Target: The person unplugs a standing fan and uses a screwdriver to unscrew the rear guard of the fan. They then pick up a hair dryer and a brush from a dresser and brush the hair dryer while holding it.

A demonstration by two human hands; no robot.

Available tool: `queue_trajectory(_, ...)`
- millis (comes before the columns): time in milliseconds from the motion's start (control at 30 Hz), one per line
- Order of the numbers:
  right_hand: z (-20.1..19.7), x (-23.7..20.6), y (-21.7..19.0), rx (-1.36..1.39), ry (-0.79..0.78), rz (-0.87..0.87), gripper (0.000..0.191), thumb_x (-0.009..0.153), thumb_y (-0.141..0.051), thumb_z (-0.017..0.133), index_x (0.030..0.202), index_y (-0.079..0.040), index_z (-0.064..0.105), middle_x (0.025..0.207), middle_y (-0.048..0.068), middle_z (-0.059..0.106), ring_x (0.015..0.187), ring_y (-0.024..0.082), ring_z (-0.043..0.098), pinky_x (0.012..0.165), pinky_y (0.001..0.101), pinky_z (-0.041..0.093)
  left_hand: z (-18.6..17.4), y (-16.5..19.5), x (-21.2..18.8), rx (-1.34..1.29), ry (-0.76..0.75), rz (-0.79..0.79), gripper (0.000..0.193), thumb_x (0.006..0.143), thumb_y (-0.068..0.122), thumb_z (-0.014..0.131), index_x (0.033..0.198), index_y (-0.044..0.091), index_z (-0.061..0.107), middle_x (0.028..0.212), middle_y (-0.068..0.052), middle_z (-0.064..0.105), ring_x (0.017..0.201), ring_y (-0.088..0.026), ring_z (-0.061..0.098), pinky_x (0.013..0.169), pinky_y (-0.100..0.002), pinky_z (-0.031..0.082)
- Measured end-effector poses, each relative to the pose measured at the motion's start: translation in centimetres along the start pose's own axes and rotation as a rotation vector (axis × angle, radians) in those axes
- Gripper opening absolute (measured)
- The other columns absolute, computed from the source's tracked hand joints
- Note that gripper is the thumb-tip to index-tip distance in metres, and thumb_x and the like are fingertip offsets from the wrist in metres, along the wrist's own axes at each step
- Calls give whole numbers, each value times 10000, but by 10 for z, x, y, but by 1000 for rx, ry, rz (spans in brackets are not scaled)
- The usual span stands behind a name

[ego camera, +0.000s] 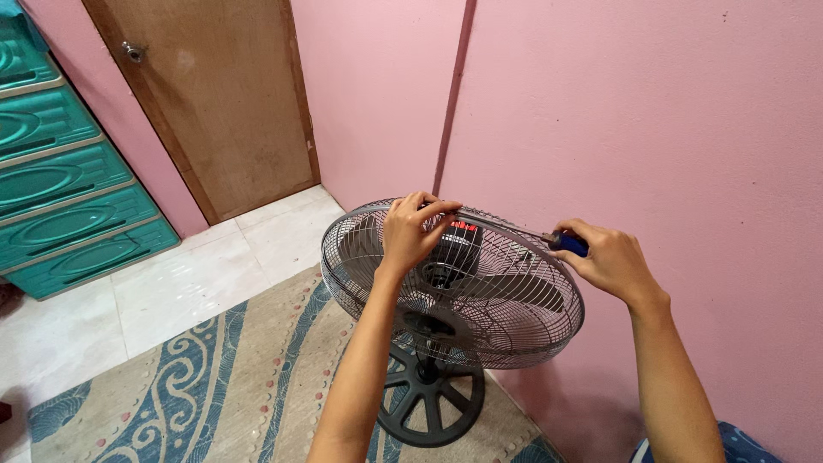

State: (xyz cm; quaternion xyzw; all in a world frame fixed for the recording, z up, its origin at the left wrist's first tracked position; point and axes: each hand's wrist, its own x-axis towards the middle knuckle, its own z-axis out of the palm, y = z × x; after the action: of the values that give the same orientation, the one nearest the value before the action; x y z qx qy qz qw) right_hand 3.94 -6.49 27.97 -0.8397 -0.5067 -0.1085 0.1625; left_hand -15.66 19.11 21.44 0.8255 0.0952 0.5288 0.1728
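A grey standing fan with a wire cage is tilted face-up on a black round base, close to the pink wall. My left hand pinches the far rim of the cage near the dark motor housing. My right hand grips a screwdriver with a blue handle, its shaft pointing left onto the cage's rim. The screwdriver's tip is too small to make out.
A patterned beige and blue rug lies under the fan on white floor tiles. A brown wooden door stands at the back, and a green plastic drawer unit at the left. Pink walls close the right side.
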Motion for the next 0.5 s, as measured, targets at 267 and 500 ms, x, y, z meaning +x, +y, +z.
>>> queue_trajectory(267, 2, -4, 6, -13, -51, -53, 367, 890, -454, 714, 1179, -233, 764, 1138, -17, 776, 976, 214, 744, 836, 409, 601, -1, 0, 0, 5, -6, 14, 263, 879, 300, 772, 1140, 300, 795, 869, 55, 673, 813, -142, 605, 775, -325, 431)
queue_trajectory(500, -2, 0, -2, 60, -156, 116, 484, 752, -321, 828, 1200, -199, 689, 1064, 8, 781, 959, 223, 759, 872, 388, 603, -4, 3, 2, 9, 9, 1, 223, 883, 303, 778, 1104, 283, 797, 870, 48, 667, 820, -155, 613, 775, -334, 443)
